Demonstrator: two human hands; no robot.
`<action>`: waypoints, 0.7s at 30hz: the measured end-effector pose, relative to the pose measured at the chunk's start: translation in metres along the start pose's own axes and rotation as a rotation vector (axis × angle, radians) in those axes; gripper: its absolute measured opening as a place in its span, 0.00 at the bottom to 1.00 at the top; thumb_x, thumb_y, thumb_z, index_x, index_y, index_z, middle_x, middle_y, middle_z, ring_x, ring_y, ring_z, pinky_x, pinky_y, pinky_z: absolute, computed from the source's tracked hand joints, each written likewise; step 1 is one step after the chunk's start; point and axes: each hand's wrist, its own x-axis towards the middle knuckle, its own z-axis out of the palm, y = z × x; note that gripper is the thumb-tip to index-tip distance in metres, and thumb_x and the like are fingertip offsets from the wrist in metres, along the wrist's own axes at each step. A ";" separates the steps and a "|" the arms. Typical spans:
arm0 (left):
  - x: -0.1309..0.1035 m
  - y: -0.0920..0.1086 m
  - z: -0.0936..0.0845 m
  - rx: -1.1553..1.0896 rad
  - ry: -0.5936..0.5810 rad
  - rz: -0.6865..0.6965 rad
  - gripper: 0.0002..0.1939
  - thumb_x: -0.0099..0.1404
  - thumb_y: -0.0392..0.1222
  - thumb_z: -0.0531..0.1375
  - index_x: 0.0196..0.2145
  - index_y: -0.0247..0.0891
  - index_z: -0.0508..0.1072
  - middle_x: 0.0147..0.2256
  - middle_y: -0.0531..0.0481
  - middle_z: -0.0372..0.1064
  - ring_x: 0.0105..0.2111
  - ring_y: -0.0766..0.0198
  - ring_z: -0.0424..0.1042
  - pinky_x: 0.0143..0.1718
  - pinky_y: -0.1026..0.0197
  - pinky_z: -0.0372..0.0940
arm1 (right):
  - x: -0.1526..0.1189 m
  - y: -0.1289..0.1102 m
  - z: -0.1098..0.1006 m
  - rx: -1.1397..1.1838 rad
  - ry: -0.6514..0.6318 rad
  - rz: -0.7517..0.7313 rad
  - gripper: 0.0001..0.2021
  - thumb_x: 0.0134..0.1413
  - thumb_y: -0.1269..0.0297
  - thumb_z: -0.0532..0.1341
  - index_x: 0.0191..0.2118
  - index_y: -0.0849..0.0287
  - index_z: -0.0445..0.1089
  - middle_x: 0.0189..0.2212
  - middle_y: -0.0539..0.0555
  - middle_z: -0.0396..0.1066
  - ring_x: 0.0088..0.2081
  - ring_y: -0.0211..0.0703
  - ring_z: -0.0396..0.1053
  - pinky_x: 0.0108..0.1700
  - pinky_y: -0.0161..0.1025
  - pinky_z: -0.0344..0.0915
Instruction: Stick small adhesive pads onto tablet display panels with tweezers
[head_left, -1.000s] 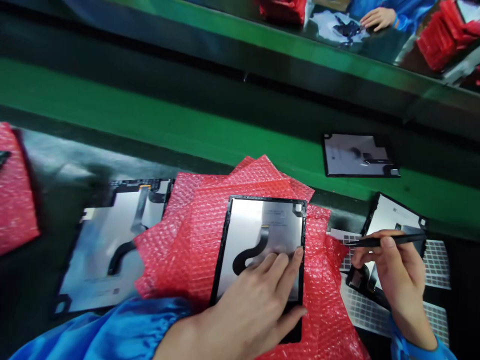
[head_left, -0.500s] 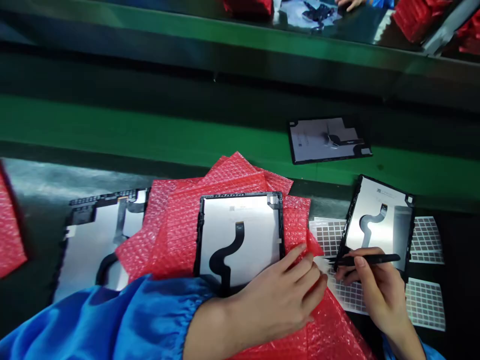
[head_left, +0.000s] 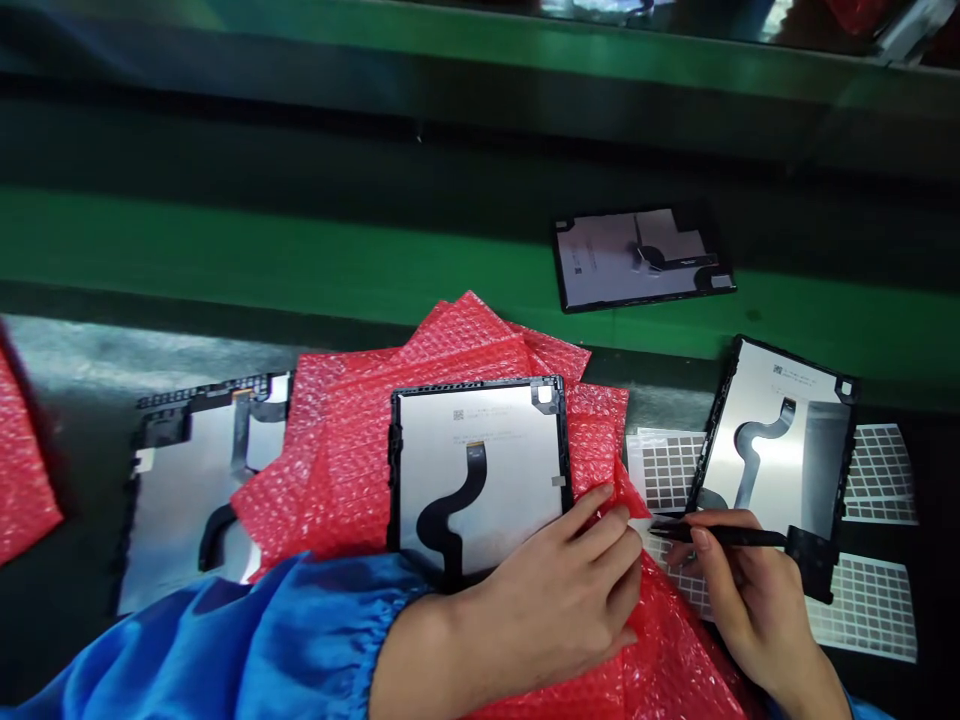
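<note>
My left hand (head_left: 551,585) lies across the lower right of a silver-backed display panel (head_left: 517,495) with a black frame and a curved black ribbon cable (head_left: 448,500). Its fingers are bent and closed, and the thumb is hidden. A small white piece (head_left: 640,527) shows at these fingertips, but whether they grip it is unclear. Black tweezers (head_left: 739,536) are pinched in my right hand (head_left: 754,600), their tip pointing left at the white piece. Behind that hand, a second display panel (head_left: 765,380) rests tilted over sheets of small square stickers (head_left: 874,605).
Red bubble-wrap bags (head_left: 352,440) lie stacked under the middle panel. Another panel (head_left: 172,500) is at left, partly under my sleeve, with red wrap (head_left: 22,460) at the far left. One more panel (head_left: 600,265) sits on the green strip (head_left: 262,250) ahead.
The view has tipped down, and the co-worker's hand at the top has left the picture. The panel on the green strip appears farther left. My hands keep nearly the same pose.
</note>
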 end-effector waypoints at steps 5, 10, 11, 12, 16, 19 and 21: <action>0.001 0.001 -0.001 0.006 -0.027 0.006 0.24 0.74 0.58 0.65 0.48 0.32 0.82 0.46 0.42 0.77 0.54 0.45 0.73 0.68 0.42 0.57 | -0.001 0.003 -0.002 -0.037 -0.010 -0.005 0.07 0.78 0.64 0.60 0.56 0.50 0.71 0.37 0.50 0.82 0.32 0.43 0.84 0.35 0.33 0.81; 0.001 0.000 -0.003 -0.010 -0.043 0.009 0.22 0.75 0.57 0.63 0.48 0.32 0.83 0.47 0.42 0.77 0.54 0.46 0.74 0.69 0.42 0.56 | 0.001 0.002 -0.005 -0.026 -0.035 0.017 0.07 0.76 0.63 0.62 0.54 0.49 0.74 0.36 0.51 0.83 0.30 0.46 0.84 0.32 0.36 0.81; 0.001 0.000 -0.003 -0.011 -0.042 0.007 0.22 0.76 0.57 0.63 0.47 0.32 0.83 0.47 0.42 0.77 0.53 0.47 0.74 0.69 0.42 0.56 | 0.001 0.001 -0.004 -0.017 -0.025 0.030 0.07 0.76 0.62 0.62 0.54 0.49 0.74 0.36 0.51 0.83 0.29 0.46 0.84 0.32 0.37 0.80; 0.001 0.001 -0.004 -0.009 -0.042 0.006 0.23 0.76 0.57 0.62 0.47 0.32 0.82 0.47 0.42 0.77 0.53 0.47 0.74 0.69 0.42 0.57 | 0.001 0.000 -0.003 -0.006 -0.009 0.048 0.07 0.75 0.61 0.63 0.53 0.50 0.75 0.35 0.52 0.83 0.29 0.47 0.83 0.31 0.37 0.80; 0.000 0.001 -0.004 0.004 -0.054 0.004 0.24 0.77 0.58 0.61 0.48 0.31 0.82 0.48 0.41 0.77 0.53 0.47 0.74 0.69 0.41 0.56 | 0.000 0.000 0.001 0.096 0.026 0.128 0.07 0.75 0.59 0.63 0.52 0.50 0.76 0.37 0.54 0.83 0.31 0.47 0.83 0.33 0.38 0.81; 0.001 0.002 -0.002 0.007 -0.068 0.010 0.23 0.76 0.58 0.62 0.48 0.32 0.83 0.49 0.40 0.78 0.54 0.47 0.74 0.70 0.41 0.56 | 0.001 0.001 -0.001 0.259 0.052 0.220 0.07 0.75 0.57 0.64 0.50 0.51 0.76 0.36 0.55 0.83 0.32 0.49 0.83 0.33 0.40 0.81; 0.002 0.003 -0.003 0.018 -0.066 0.016 0.22 0.76 0.56 0.62 0.48 0.33 0.83 0.49 0.40 0.78 0.53 0.47 0.74 0.70 0.40 0.57 | 0.003 -0.002 -0.006 0.345 0.111 0.257 0.07 0.75 0.56 0.65 0.48 0.52 0.77 0.33 0.54 0.83 0.29 0.49 0.82 0.31 0.40 0.80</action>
